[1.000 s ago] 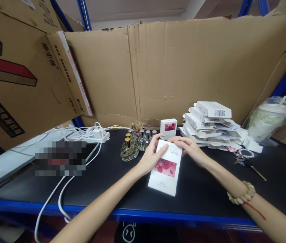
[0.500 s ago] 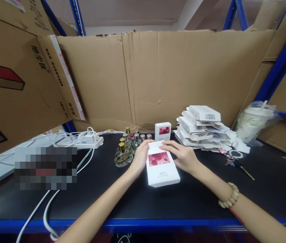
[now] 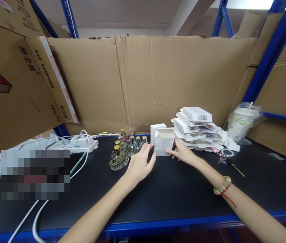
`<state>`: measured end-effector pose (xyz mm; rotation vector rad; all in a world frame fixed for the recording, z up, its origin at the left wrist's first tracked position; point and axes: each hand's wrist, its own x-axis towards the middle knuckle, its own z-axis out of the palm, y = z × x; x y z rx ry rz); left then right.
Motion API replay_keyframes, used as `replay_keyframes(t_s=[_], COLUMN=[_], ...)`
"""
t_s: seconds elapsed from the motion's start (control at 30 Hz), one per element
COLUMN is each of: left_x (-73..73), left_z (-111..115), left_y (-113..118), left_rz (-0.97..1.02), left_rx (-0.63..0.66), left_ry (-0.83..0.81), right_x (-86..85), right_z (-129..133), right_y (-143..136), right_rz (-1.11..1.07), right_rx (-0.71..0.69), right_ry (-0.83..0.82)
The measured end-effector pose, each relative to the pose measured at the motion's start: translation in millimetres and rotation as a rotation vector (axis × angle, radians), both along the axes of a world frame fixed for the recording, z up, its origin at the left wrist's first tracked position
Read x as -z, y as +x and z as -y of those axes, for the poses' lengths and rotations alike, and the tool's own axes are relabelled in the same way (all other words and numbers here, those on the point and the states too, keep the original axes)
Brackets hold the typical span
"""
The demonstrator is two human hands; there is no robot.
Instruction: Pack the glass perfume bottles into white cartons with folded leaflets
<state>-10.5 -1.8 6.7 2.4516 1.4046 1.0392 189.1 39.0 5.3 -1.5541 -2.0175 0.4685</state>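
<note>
A small white box (image 3: pixel 163 145) stands upright on the black table with its top end open, its printed text side facing me. My right hand (image 3: pixel 183 153) grips its right edge, thumb on the front and fingers at the side. Beside the left edge is my left hand (image 3: pixel 140 163), thumb and fingers apart; its fingertips are at the edge, perhaps touching it. Another white box (image 3: pixel 158 126) stands right behind, mostly hidden. To the left of it is a cluster of glass perfume bottles (image 3: pixel 119 161) with gold and silver caps.
White unfilled-looking cartons (image 3: pixel 196 126) lie piled at the back right. Beyond them are a lidded drink cup (image 3: pixel 244 118) in plastic and keys (image 3: pixel 222 159) with a charm. A power strip (image 3: pixel 84 145) with white cables lies left. Cardboard (image 3: pixel 153 77) walls the back.
The white box went from lying tilted in both hands, pink picture up, to standing upright by the other box. My left hand's fingers have loosened from it. The view shifted slightly right.
</note>
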Motion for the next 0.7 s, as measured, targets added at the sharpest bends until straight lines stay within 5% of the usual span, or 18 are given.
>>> replay_keyframes(t_s=[0.17,0.37,0.47,0.6,0.7], left_x=[1.6,3.5,4.5,5.8,7.6], left_z=[0.0,0.1,0.3,-0.9,-2.8], left_y=[0.7,0.8,1.3,1.8,0.9], left_rz=[-0.174,-0.22,-0.23,-0.229,-0.22], left_rx=[0.032,0.061,0.074,0.085,0.101], left_ry=[0.075,0.123,0.127,0.136,0.151], right_x=[-19.2,-34.6,-39.7,-43.6,-40.7], right_z=[11.0,13.7,6.9,-2.2,-6.6], right_y=[-1.7,20.0,41.9,78.5,105.2], right_rz=[0.129,-0.019,-0.134,-0.256,-0.195], right_rx=[0.217,0.402,0.63,0.938,0.926], right_ry=[0.378,0.871,1.106,1.139,1.042])
